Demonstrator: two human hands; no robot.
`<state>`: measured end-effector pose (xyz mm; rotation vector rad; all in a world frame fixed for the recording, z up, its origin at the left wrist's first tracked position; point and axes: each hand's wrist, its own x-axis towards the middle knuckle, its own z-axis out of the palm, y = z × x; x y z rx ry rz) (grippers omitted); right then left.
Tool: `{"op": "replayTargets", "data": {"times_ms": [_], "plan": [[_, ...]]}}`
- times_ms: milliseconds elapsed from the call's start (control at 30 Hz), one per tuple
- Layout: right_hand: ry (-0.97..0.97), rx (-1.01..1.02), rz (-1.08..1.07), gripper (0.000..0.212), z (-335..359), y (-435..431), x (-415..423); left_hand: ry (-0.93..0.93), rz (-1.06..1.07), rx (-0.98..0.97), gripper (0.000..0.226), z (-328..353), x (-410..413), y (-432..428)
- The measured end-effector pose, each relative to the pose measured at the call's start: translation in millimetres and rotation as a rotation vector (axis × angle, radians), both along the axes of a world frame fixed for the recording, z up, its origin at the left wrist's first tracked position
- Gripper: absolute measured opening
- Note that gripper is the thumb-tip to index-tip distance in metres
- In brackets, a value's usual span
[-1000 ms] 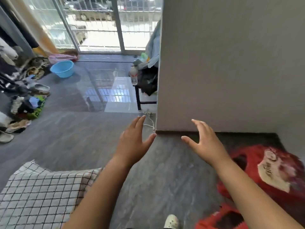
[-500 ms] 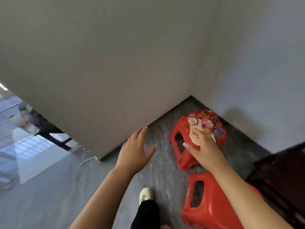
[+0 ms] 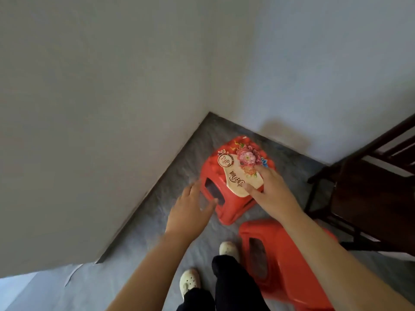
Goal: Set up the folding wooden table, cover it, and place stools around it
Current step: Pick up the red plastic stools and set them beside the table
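Two red plastic stools stand on the grey floor in a room corner. The far stool (image 3: 226, 176) has a flowered picture on its seat. My right hand (image 3: 269, 191) lies over the near right part of that seat, fingers spread. My left hand (image 3: 190, 209) hovers open by the stool's left side, beside the handle hole, fingers blurred. The near stool (image 3: 285, 261) stands under my right forearm, partly hidden by it. The folding table and its cover are out of view.
Grey walls (image 3: 101, 108) meet in the corner behind the stools. Dark wooden furniture (image 3: 368, 198) stands close at the right. My feet in pale shoes (image 3: 189, 281) stand on the floor just before the near stool.
The view swung right from the balcony room and checked cloth to the corner. Both hands reached forward and down; my right hand now lies over the far stool's seat.
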<state>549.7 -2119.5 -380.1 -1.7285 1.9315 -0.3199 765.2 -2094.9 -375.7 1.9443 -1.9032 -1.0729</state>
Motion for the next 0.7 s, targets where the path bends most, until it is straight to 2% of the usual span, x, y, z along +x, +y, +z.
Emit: {"op": "replayTargets", "data": {"times_ms": [233, 500, 700], "plan": [[0.015, 0.141, 0.015, 0.066, -85, -112, -49, 0.059, 0.127, 0.200, 0.070, -81, -50, -85], [0.034, 0.259, -0.035, 0.072, -232, -250, -113, 0.259, 0.530, 0.433, 0.078, -225, -117, -184], [0.056, 0.253, -0.111, 0.078, -319, -291, -141, 0.446, 0.821, 0.564, 0.081, -313, -150, -216]]}}
